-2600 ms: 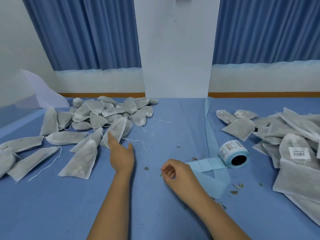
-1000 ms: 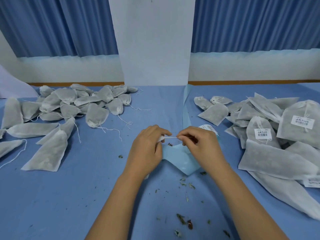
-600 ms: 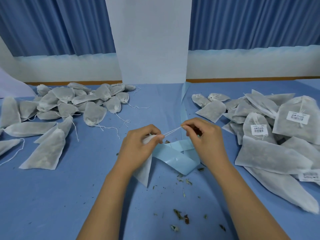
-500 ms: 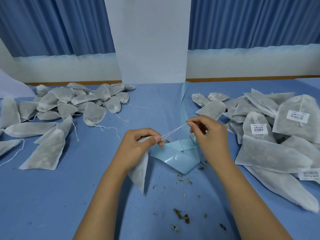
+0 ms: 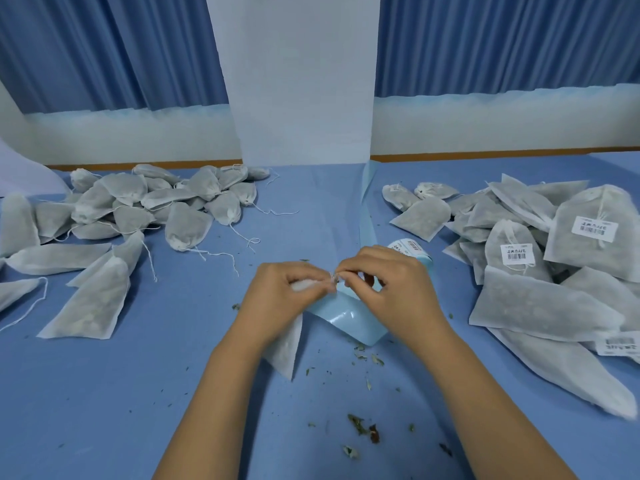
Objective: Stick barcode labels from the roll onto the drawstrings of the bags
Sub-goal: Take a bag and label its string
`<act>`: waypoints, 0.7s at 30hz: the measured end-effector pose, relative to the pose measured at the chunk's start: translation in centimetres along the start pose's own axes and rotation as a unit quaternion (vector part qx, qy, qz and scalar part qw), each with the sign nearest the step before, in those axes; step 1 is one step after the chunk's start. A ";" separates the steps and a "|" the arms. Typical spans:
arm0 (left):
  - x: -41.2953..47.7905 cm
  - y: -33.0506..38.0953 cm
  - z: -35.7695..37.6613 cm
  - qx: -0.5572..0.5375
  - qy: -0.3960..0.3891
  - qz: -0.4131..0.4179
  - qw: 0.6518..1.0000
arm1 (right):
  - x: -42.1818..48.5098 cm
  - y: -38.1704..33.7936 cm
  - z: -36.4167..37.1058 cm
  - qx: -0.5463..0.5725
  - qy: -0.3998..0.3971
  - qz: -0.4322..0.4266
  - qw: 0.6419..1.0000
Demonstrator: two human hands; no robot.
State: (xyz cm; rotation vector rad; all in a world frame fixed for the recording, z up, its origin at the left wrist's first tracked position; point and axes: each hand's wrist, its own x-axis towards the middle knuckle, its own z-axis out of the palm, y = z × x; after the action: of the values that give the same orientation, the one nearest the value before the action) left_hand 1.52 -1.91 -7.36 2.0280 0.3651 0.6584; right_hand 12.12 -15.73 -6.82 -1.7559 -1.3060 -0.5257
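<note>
The fingers [image 5: 313, 271] of the left hand [image 5: 280, 299] are curled round the gathered neck of one bag [image 5: 287, 348]. The body of the bag hangs below the palm, with its lower corner at or near the tabletop [image 5: 104, 410]; contact cannot be confirmed. The fingers [image 5: 350, 271] of the right hand [image 5: 398, 292] pinch the drawstring [image 5: 334, 277] right beside the left fingertips, so only a short length of string shows between the hands. This two-point grip probably keeps the neck closed and the string steady, presenting a short span for a label. No label is visible on this string, and the right palm hides whatever lies beneath it.

Just beyond the right hand lies the label roll [image 5: 410, 251], on its side and within easy reach. Its blue backing strip [image 5: 346, 320] passes under both hands, and a further length runs away toward the wall.

To the left lies a pile of unlabelled bags [image 5: 156, 206] with loose strings. To the right lies a pile of labelled bags [image 5: 543, 306] with barcode labels [image 5: 516, 254] showing. This separation likely keeps pending stock apart from finished stock. Dried leaf crumbs [image 5: 360, 420] are scattered on the tabletop near the person.
</note>
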 end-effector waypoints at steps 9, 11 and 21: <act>-0.3 1.5 0.7 -0.125 0.007 -0.038 0.991 | 0.2 1.4 0.1 0.119 0.014 0.215 0.969; -0.3 1.8 0.7 -0.139 0.046 -0.045 0.988 | 0.1 1.1 0.6 0.133 -0.018 0.229 0.964; -0.4 1.6 0.8 -0.112 0.086 -0.070 0.988 | -0.2 0.0 1.4 0.176 -0.072 0.242 0.952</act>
State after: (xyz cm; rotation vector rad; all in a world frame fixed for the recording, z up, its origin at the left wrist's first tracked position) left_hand 1.70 -3.48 -6.43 1.7209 0.5062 0.7531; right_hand 11.80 -14.65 -7.74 -1.7437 -0.9384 0.1095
